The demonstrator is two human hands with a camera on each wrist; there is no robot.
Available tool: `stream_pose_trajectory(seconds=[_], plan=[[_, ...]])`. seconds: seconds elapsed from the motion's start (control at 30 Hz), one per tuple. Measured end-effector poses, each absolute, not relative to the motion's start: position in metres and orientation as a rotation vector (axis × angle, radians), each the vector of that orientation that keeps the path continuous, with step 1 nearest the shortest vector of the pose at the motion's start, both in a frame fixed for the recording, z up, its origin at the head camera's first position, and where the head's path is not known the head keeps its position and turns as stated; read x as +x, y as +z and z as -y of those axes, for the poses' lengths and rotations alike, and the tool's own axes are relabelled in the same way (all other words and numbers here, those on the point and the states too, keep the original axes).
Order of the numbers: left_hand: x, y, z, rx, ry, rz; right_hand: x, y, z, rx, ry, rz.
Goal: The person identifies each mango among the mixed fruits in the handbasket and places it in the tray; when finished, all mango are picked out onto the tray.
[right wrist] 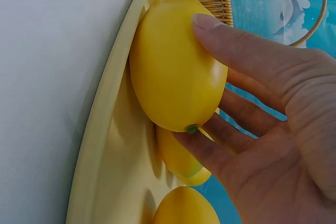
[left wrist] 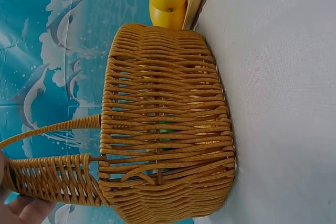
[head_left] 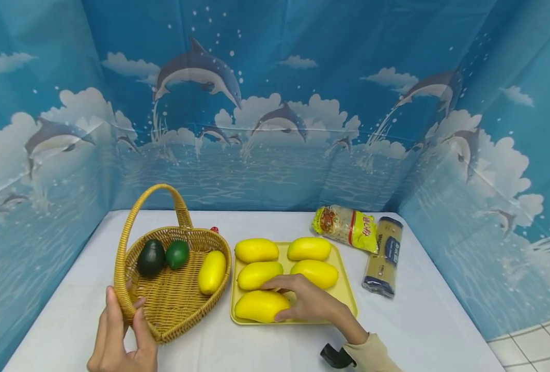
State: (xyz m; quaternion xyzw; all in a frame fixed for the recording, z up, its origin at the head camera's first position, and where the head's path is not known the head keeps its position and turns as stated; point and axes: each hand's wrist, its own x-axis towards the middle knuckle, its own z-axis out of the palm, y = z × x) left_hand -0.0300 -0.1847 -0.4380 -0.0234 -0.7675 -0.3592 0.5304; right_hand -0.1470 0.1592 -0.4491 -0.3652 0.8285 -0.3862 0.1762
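My left hand (head_left: 123, 336) holds the lower part of the handle of a wicker basket (head_left: 188, 316), thumb on one side and fingers on the other. Inside the basket lie a yellow mango (head_left: 211, 273), a dark green avocado (head_left: 151, 258) and a smaller, brighter green fruit (head_left: 177, 254) whose kind I cannot tell. My right hand (head_left: 309, 299) grips the front-left mango (head_left: 256, 307) on a yellow tray (head_left: 344, 289). In the right wrist view, the thumb presses one side of that mango (right wrist: 176, 66) and the fingers curl behind it. Several other mangoes (head_left: 260, 275) lie behind it in two columns.
A yellow-labelled food packet (head_left: 346, 226) and a long pack of what looks like noodles (head_left: 383, 257) lie at the back right. Something small and red (head_left: 215, 229) shows behind the basket. A dolphin-printed curtain (head_left: 275, 170) encloses the white table (head_left: 423, 330).
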Motion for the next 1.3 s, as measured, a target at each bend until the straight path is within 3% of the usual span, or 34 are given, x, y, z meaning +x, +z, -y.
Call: stream_pose_trajectory(seconds=[0.67,1.3], plan=[[-0.031,-0.436,0.182,-0.037,-0.854,1.813,-0.155,-0.427,-0.161,-1.212,-1.242,-2.292],[-0.032,-0.426,0.177,-0.031,-0.868,1.800,-0.217,-0.354,-0.079,-1.512,-0.989,-1.974]])
